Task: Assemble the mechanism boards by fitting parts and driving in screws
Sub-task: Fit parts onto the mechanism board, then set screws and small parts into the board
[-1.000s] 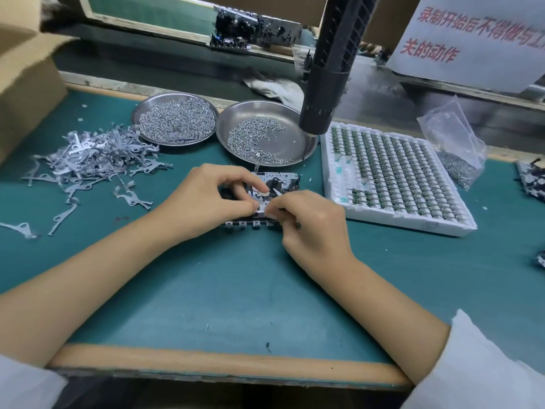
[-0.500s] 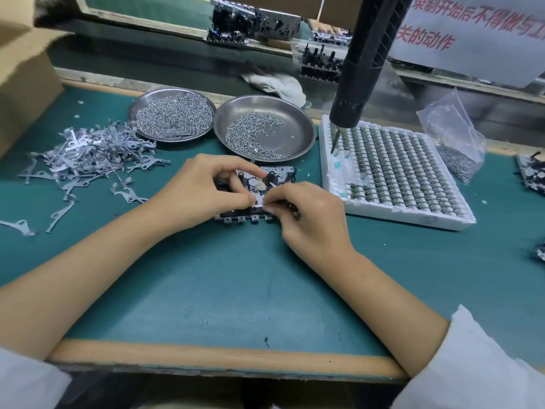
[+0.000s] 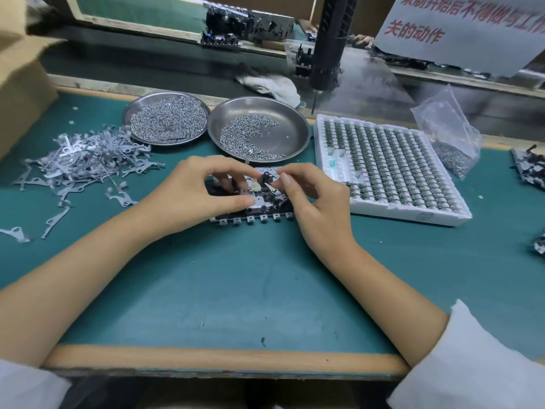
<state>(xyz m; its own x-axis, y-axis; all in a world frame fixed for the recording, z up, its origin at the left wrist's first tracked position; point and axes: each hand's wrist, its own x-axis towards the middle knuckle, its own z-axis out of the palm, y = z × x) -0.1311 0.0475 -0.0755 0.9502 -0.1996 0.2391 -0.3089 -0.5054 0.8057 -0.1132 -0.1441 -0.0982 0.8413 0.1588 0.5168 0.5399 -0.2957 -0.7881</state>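
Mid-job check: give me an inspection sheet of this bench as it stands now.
Surface: green bench mat, wooden front edge.
Job's things: black-and-metal mechanism board between both hands; two round steel dishes of screws; white tray of small green parts.
Clutter: heap of grey stamped metal levers; clear plastic bag; white rag.
Hands: left hand holds the board; right hand pinches a small part.
Cables: nothing seen.
Surroundings: black hanging screwdriver; paper sign; cardboard box.

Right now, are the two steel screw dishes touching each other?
Touching. In the head view the left dish meets the right dish rim to rim, with no teal mat visible between them.
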